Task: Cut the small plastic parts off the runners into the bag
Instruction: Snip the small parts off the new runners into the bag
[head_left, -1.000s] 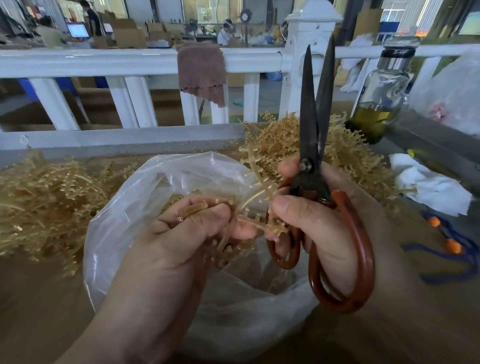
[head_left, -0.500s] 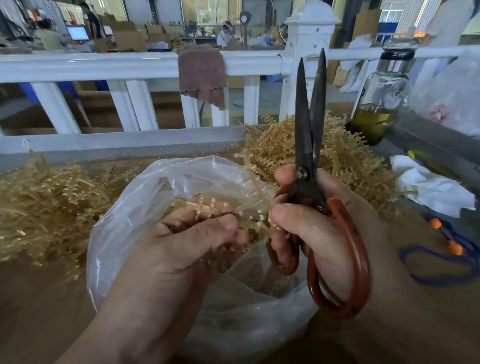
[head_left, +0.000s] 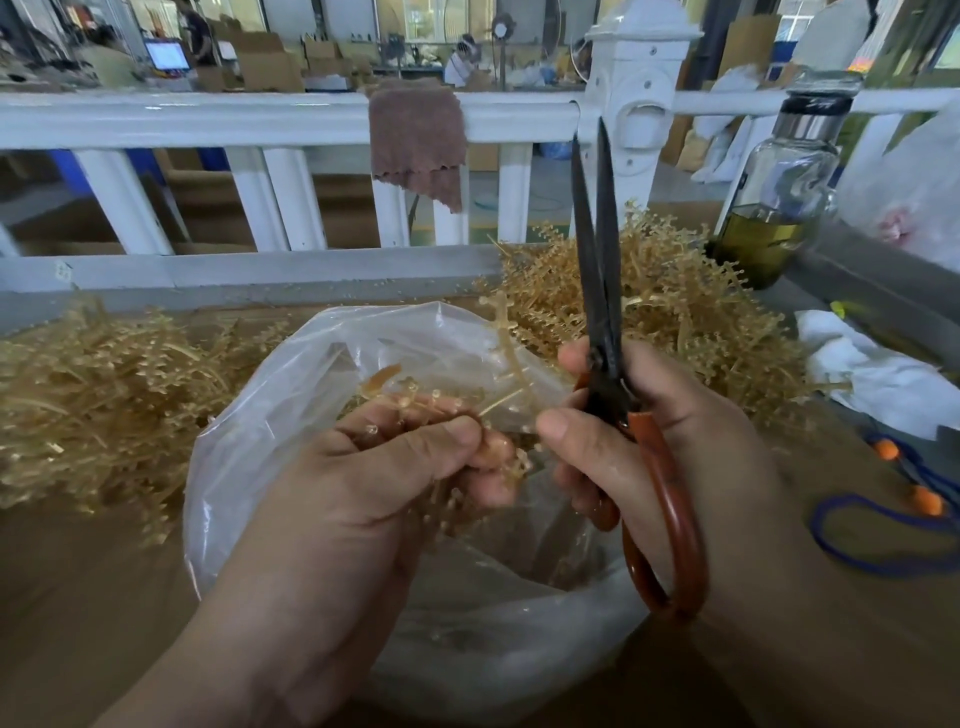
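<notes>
The runner (head_left: 508, 353) stands nearly upright out of our left hand (head_left: 374, 483), whose fingers curl round its bunch above the open bag (head_left: 249, 426). Just to its right, our right hand (head_left: 691, 447) grips the scissors (head_left: 597, 249), blades almost together and pointing up alongside it.

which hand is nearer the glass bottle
Right. The right hand, holding the scissors, sits below and left of the glass bottle; the left hand, gripping runners over the bag, lies farther left.
</notes>
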